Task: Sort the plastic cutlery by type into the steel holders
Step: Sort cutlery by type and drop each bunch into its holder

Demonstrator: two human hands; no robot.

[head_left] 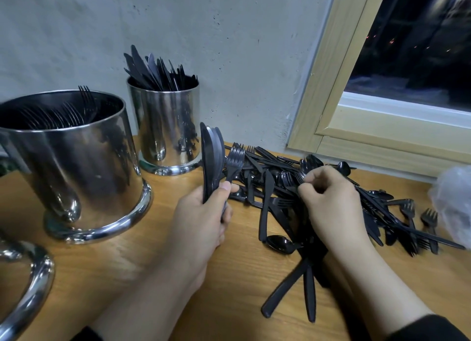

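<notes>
A heap of black plastic cutlery point(331, 208) lies on the wooden table point(153, 259) at centre right: forks, knives and spoons mixed. My left hand point(201, 213) grips an upright bunch of black knives point(211, 159) together with forks point(234, 162). My right hand point(328, 198) rests on the heap and pinches a fork point(299, 178) at its head. A wide steel holder point(76, 162) at the left contains forks. A narrower steel holder point(165, 126) behind it by the wall contains knives.
The rim of a third steel holder point(30, 284) shows at the bottom left. A crumpled clear plastic bag point(453, 205) lies at the right edge. A wooden window frame point(356, 126) stands behind the heap, a grey wall behind the holders.
</notes>
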